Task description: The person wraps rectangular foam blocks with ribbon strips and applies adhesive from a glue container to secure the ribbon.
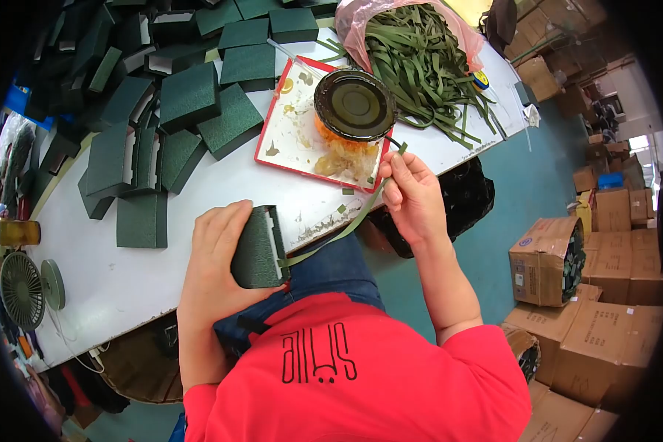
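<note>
My left hand [217, 254] is wrapped round a dark green box [255, 250] near the table's front edge, its whitish open side facing right. A green ribbon [346, 230] runs from that side up to my right hand [414, 193], which pinches its far end between thumb and fingers. Just left of my right hand is a red-rimmed white tray [281, 151] with yellowish glue smears. On the tray stands a glue pot [355, 105] with a dark round top. Behind it, many loose green ribbons [420, 66] spill from a pink plastic bag [353, 33].
Dark green boxes [189, 96] are heaped over the table's [191, 221] back left. A small fan [22, 291] and a yellow jar [18, 233] stand at the far left. Cardboard cartons [541, 261] are stacked on the floor at right. A black bag [468, 193] hangs beside the table edge.
</note>
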